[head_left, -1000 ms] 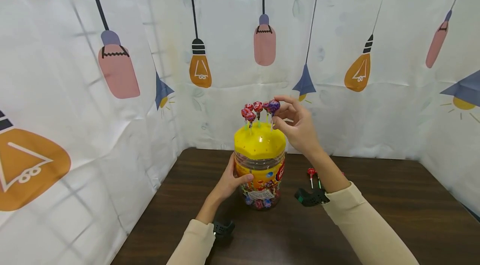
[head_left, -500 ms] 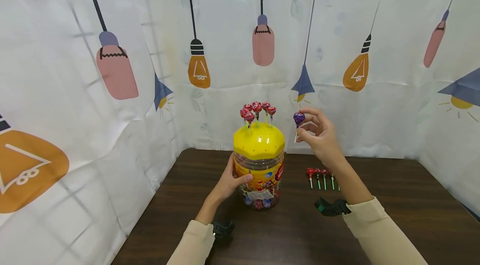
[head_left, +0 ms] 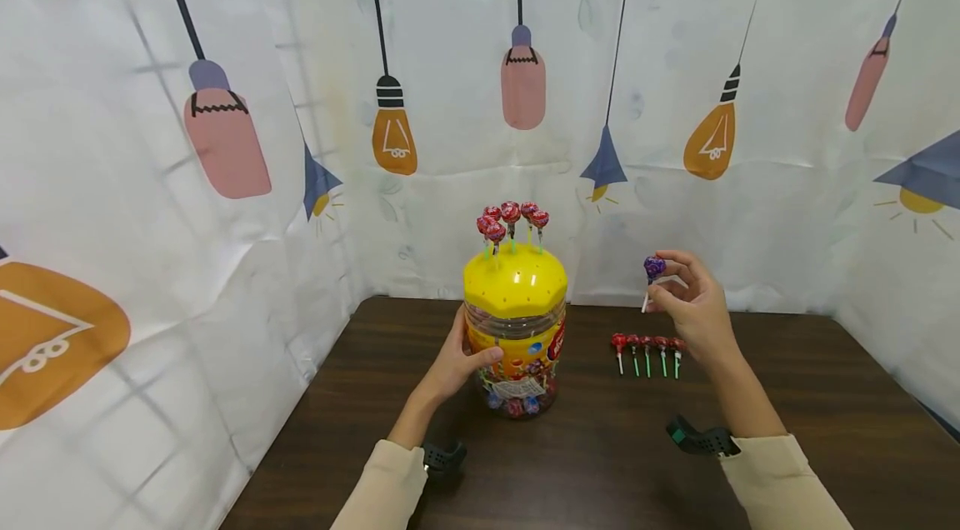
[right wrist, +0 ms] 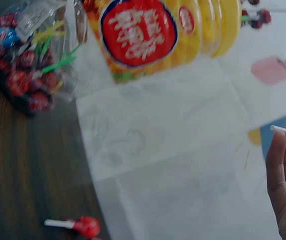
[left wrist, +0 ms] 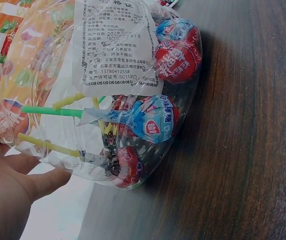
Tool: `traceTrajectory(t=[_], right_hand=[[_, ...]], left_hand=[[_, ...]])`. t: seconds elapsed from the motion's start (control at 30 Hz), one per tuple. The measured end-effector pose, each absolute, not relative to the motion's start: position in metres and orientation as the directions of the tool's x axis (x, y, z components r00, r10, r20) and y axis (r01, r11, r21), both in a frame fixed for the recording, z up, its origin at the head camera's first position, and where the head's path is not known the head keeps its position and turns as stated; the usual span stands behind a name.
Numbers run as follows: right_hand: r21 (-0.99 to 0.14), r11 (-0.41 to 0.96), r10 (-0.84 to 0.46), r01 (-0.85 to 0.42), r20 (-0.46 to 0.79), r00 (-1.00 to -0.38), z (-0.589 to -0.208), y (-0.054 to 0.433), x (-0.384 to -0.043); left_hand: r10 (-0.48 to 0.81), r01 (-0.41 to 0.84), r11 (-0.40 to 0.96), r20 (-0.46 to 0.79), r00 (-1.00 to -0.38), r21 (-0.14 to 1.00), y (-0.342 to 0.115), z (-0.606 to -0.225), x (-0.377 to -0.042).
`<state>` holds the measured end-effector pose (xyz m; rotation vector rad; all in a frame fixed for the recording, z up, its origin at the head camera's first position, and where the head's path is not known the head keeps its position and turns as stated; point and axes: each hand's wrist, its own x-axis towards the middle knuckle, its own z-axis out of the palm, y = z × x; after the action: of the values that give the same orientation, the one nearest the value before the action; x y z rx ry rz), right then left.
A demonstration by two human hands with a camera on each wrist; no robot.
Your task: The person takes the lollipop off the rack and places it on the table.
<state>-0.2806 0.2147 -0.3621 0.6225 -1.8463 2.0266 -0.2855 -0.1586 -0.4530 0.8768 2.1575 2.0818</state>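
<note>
A clear plastic candy jar (head_left: 517,355) with a yellow domed lid (head_left: 516,284) stands upright on the table. My left hand (head_left: 453,363) grips its side, thumb across the front label; in the left wrist view the fingers of this hand (left wrist: 13,190) lie against the clear wall. Several red-wrapped lollipops (head_left: 511,212) stand in the lid on their sticks. To the jar's right, my right hand (head_left: 696,309) pinches a purple-wrapped lollipop (head_left: 655,267) in the air. Its white stick (right wrist: 279,129) pokes out from the fingertips in the right wrist view.
Several red lollipops (head_left: 648,344) lie in a row on the dark wooden table (head_left: 600,463), below the right hand. More wrapped lollipops (left wrist: 153,120) fill the jar's bottom. A white curtain with lamp prints (head_left: 450,97) hangs behind and left of the table.
My right hand has carried the purple lollipop away from the lid, rightward and down, to above the row. A red lollipop in the lid has come into view. The left hand stays on the jar.
</note>
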Motion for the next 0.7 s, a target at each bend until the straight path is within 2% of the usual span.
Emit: traceTrajectory(t=[0.2, 0.37, 0.7], right_hand=[[-0.88, -0.138, 0.009, -0.456, 0.459, -0.889, -0.39, 0.243, -0.286], [-0.885, -0.132, 0.021, -0.446, 0.447, -0.894, -0.407, 0.262, -0.296], [-0.927, -0.019, -0.014, -0.375, 0.376, -0.927, -0.438, 0.293, -0.306]], left_hand=[[0.395, 0.358, -0.027, 0.339, -0.854, 0.933, -0.159, -0.453, -0.285], [0.396, 0.361, -0.035, 0.344, -0.851, 0.932, -0.16, -0.454, -0.284], [0.403, 0.372, -0.046, 0.358, -0.842, 0.927, -0.159, -0.453, -0.285]])
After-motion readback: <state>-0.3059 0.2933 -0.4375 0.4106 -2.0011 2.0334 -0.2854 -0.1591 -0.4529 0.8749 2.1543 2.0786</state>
